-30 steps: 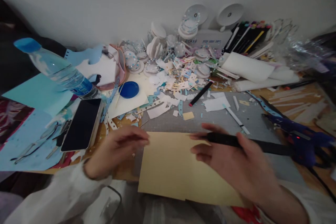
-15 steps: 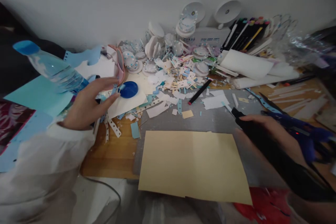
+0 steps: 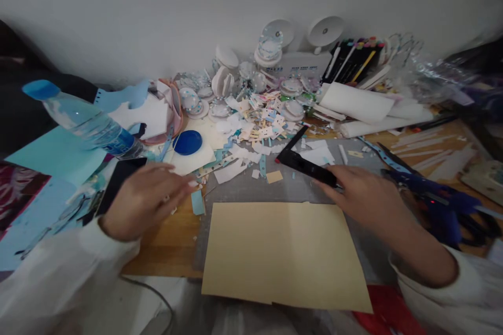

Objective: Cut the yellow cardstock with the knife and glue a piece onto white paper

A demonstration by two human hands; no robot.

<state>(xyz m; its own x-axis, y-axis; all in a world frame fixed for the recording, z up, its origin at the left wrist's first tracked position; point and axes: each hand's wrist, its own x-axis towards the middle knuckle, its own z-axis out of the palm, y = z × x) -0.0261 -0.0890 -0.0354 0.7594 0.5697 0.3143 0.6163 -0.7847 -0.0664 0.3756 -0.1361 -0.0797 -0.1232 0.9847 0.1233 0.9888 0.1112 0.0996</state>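
My right hand point(image 3: 365, 199) has its thumb and fingers around the near end of a long black tool point(image 3: 314, 170), perhaps a cutter. The tool's far end lies over the mat next to a black pen point(image 3: 296, 138) with a red tip. My left hand point(image 3: 147, 199), somewhat blurred, hovers over the table's left part with fingers loosely stretched and nothing plainly held. Beyond it are a round blue lid point(image 3: 187, 143) and a dark flat object point(image 3: 120, 180). A folded tan card sheet point(image 3: 283, 254) lies between my hands, over the grey mat's point(image 3: 243, 191) near edge.
Paper scraps point(image 3: 267, 118) and white beaded ornaments point(image 3: 269, 49) crowd the back. A water bottle point(image 3: 90, 125) leans at left. White rolls point(image 3: 356, 102), markers point(image 3: 353, 60) and a blue glue gun point(image 3: 432, 196) are at right.
My right hand has carried the black tool left and inward, toward the pen. My left hand has drawn back toward me, away from the blue lid. The view has shifted slightly.
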